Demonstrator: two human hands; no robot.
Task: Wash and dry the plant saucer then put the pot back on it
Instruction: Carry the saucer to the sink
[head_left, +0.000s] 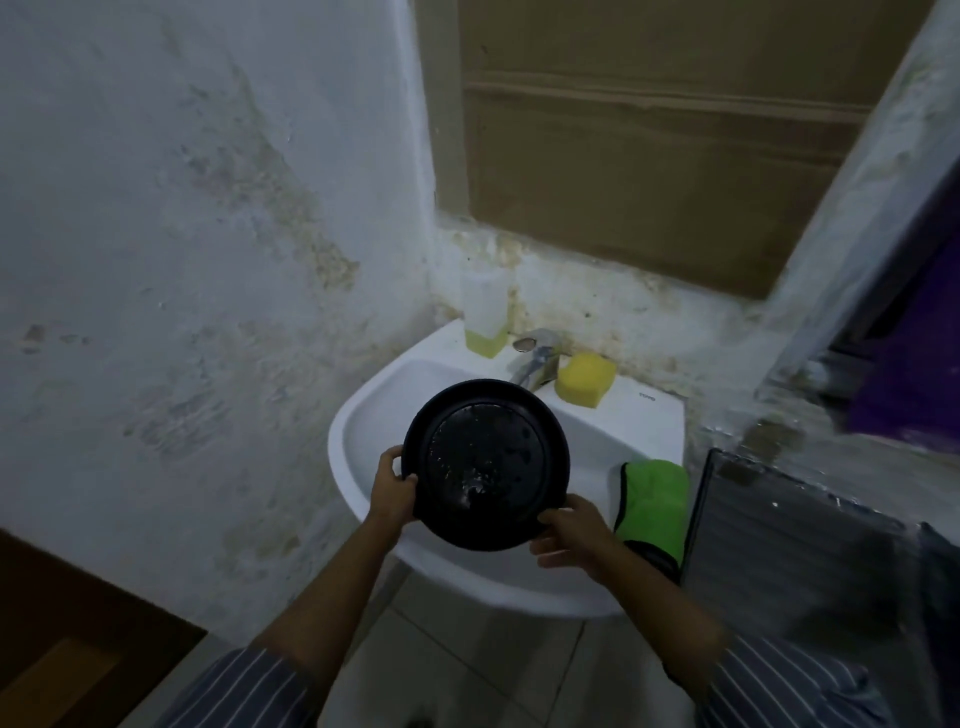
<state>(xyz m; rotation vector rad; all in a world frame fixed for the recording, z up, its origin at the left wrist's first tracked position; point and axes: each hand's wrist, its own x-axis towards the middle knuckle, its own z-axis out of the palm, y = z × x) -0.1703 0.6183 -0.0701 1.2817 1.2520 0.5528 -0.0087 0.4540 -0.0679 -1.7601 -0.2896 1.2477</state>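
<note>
Holding the black saucer (485, 465) over the white sink (363, 431), both hands grip its rim from opposite sides. The left hand (392, 491) has its fingers curled round the saucer's left edge, thumb on the inner face near the rim. The right hand (571, 530) takes the lower right edge, thumb pinching the rim from above while the other fingers spread loosely below it; how far they wrap underneath cannot be told. The saucer is tilted, its hollow side facing up toward the camera, with drops of water and pale specks on its flat middle. Its far edge lies just below the spout of the tap (535, 358).

Behind the saucer, on the sink's back ledge, a yellow sponge (584, 379) sits just right of the tap, and a bottle (485, 317) with yellow liquid at its bottom stands left of the tap, against the stained wall (182, 208). A green cloth (654, 499) hangs over the sink's right rim, close beside the right hand. Striped sleeves (244, 691) show at the near edge, below the sink.
</note>
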